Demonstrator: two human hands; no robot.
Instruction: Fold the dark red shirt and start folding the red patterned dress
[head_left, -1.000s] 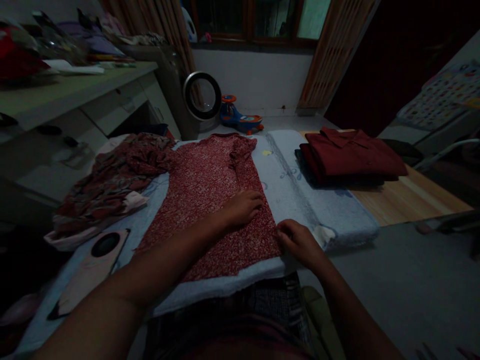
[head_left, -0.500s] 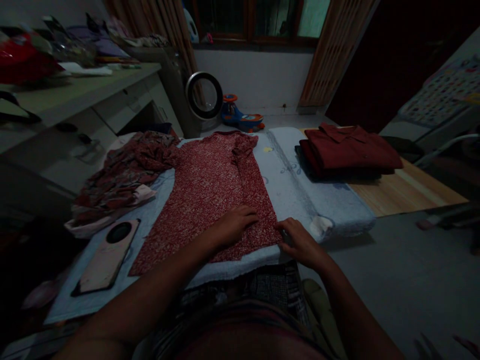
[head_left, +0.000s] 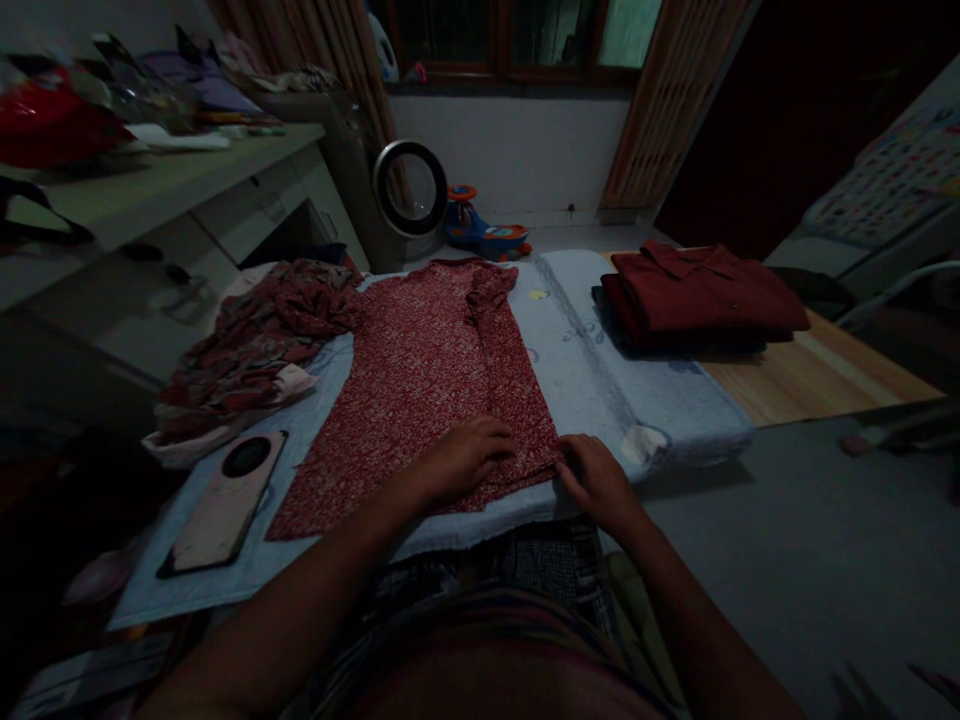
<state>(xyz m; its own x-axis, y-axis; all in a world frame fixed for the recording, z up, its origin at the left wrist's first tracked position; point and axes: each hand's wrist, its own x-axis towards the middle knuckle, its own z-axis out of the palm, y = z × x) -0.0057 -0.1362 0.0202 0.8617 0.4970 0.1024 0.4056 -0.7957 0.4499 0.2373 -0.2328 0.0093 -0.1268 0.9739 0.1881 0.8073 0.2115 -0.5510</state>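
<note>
A red speckled garment point(head_left: 424, 370) lies spread flat on a pale blue padded mat point(head_left: 592, 385) in front of me. My left hand point(head_left: 465, 455) rests on the garment near its lower right edge, fingers curled down onto the cloth. My right hand point(head_left: 596, 480) sits at the garment's lower right corner, its fingers pinched on the hem. The room is dim.
A crumpled red patterned cloth point(head_left: 251, 340) lies at the mat's left. A pink phone point(head_left: 225, 500) lies face down near the front left. Folded dark red shirts point(head_left: 697, 295) are stacked at the right on a wooden board point(head_left: 817, 375). A desk point(head_left: 150, 190) stands left; a fan point(head_left: 411, 188) and toy car point(head_left: 480, 232) behind.
My left hand has slid down the garment toward the hem, closer to me. My right hand stays at the lower right corner. The view has shifted slightly.
</note>
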